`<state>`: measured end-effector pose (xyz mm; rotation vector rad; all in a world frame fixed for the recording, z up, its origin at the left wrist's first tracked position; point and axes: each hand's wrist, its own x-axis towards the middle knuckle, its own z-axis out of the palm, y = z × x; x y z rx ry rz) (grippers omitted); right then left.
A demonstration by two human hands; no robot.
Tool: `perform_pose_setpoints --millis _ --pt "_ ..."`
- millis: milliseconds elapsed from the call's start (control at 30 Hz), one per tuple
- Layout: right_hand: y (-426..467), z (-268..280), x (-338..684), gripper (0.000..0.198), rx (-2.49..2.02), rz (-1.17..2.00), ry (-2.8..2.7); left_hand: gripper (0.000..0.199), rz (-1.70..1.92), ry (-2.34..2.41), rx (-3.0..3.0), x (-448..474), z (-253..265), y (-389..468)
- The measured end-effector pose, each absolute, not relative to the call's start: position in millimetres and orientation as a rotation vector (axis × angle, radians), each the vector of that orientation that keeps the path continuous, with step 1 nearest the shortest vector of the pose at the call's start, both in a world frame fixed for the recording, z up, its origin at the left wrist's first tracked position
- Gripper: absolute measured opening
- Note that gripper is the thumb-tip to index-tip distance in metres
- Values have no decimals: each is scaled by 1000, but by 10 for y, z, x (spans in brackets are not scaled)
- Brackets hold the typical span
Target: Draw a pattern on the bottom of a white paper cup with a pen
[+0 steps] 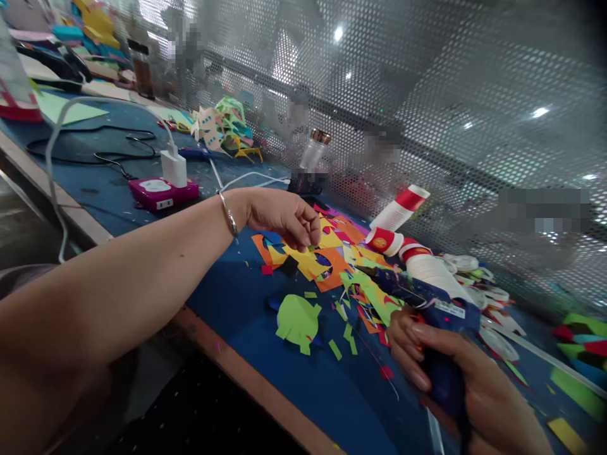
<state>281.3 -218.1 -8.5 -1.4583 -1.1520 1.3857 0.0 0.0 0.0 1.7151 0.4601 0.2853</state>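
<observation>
My right hand is wrapped round the handle of a dark blue glue gun. Its nozzle points left over the paper scraps. With fingers curled and thumb pressed close, my left hand hangs over the heap of coloured paper scraps; whether anything is pinched in it is hidden. Nearer the table's front edge lies a green paper cut-out, round with small tabs and a bit of blue under its rim. Several small green paper strips lie to its right.
Paper cups, red and white, lie behind the scraps by the perforated metal screen. A magenta power strip with a white charger and cables sits left. A clear jar stands at the back.
</observation>
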Motion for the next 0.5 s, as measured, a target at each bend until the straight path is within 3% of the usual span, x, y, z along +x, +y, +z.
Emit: perform_pose_setpoints --millis 233,500 --pt "-2160 -103 2810 32 -1421 1390 -1132 22 156 370 1767 61 -23 -75" --pt "-2179 -115 2826 31 -1426 1402 -1132 58 -93 394 1809 109 -85 -104"
